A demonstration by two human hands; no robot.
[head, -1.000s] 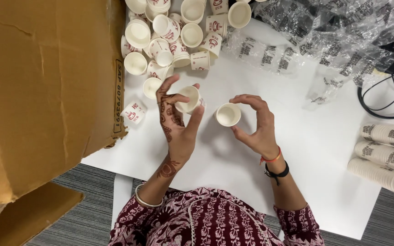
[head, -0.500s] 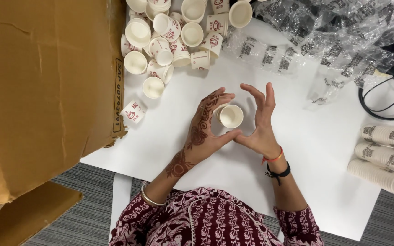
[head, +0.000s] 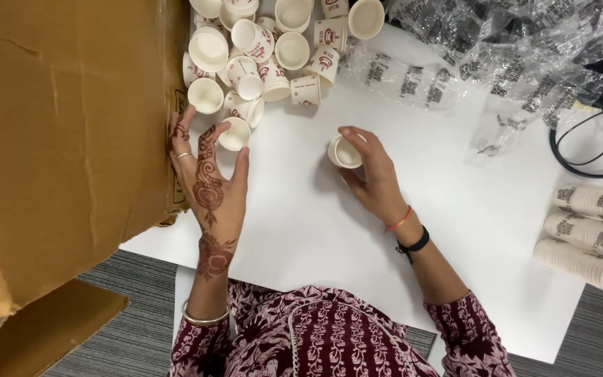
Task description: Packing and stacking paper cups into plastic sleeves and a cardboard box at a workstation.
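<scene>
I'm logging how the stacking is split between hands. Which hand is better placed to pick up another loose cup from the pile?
Probably the left hand: its fingers touch a loose cup at the edge of the pile. The right hand already holds a cup, farther from the pile.

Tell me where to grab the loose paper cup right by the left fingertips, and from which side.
Probably best to take the loose paper cup across its round rim, thumb on one side and fingers opposite, coming from the near side where the left hand already reaches. Its open mouth faces up, the table in front is bare, and the pile of cups crowds its far side.
</scene>
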